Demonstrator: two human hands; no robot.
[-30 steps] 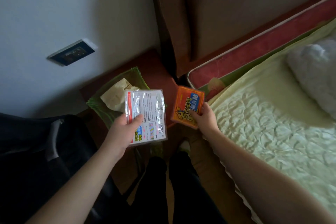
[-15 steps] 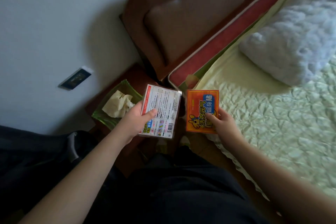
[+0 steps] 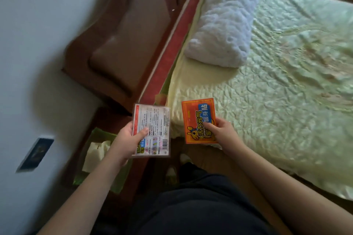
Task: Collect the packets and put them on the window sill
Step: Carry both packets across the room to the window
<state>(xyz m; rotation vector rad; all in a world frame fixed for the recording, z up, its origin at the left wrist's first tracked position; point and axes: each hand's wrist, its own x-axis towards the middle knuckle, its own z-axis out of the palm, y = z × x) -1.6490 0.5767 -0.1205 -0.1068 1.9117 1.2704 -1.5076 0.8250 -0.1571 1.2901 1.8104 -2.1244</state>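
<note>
My left hand (image 3: 128,139) grips a white packet (image 3: 152,120) printed with small text and a red stripe, thumb across its face. It is held upright above the edge of the bedside table. My right hand (image 3: 222,132) holds an orange packet (image 3: 196,114) with a blue label and a cartoon figure, thumb pressed on its lower middle. The orange packet hovers over the near corner of the bed. The two packets are side by side, a small gap apart. No window sill is in view.
A bed with a pale green quilted cover (image 3: 277,82) and a white fluffy pillow (image 3: 223,21) fills the right. A brown padded headboard (image 3: 124,44) stands behind. On the dark red bedside table (image 3: 107,118) a green tray (image 3: 99,133) holds crumpled tissue. A wall socket (image 3: 35,153) is on the left.
The view has swung right and up over the bed, showing more pillow and cover. Both hands have kept their packets and shifted right, the orange one now over the bed's corner.
</note>
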